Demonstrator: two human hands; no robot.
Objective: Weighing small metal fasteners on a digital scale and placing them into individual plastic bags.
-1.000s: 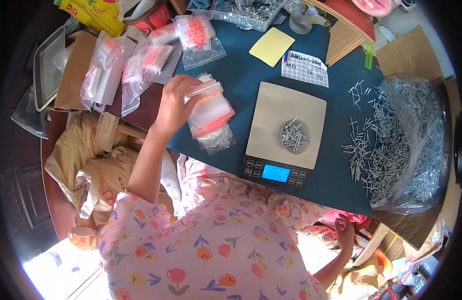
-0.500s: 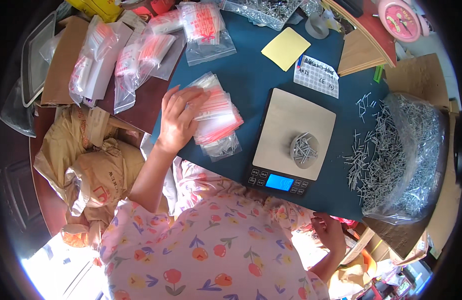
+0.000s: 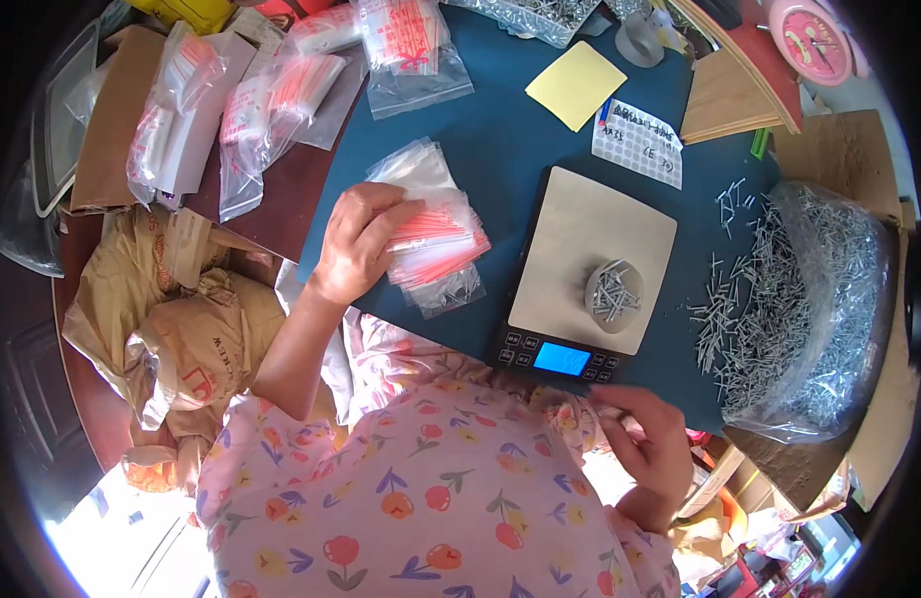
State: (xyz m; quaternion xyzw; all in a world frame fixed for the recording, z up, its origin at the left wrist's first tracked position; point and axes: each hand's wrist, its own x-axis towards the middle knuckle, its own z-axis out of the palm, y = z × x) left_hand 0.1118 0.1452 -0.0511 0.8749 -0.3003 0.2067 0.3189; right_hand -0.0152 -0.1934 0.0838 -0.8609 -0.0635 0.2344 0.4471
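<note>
My left hand [image 3: 361, 239] is at the left side of a fanned stack of small clear zip bags [image 3: 441, 244] with red stripes. Its fingers are curled together over the upper bags and appear to pinch them; the thumb is partly hidden. My right hand [image 3: 648, 444] hovers just off the table's front edge, below the digital scale [image 3: 550, 239]. Its thumb and bent fingers are apart, with nothing seen between them. On the scale's metal plate, near its lower right, stands a small round cup [image 3: 614, 296] holding screws [image 3: 612, 291]. The blue display is lit.
A large clear bag [image 3: 834, 299] spills a heap of screws [image 3: 760, 319] over the table's right side. A yellow paper pad [image 3: 576, 86], a dotted label sheet [image 3: 638, 145] and a tape roll [image 3: 639, 42] lie behind the scale. Packed zip bags [image 3: 411, 50] lie at the back left.
My right hand has risen from below the table edge toward the scale's front. My left fingers have drawn together and curled on the bags. The view has shifted slightly.
</note>
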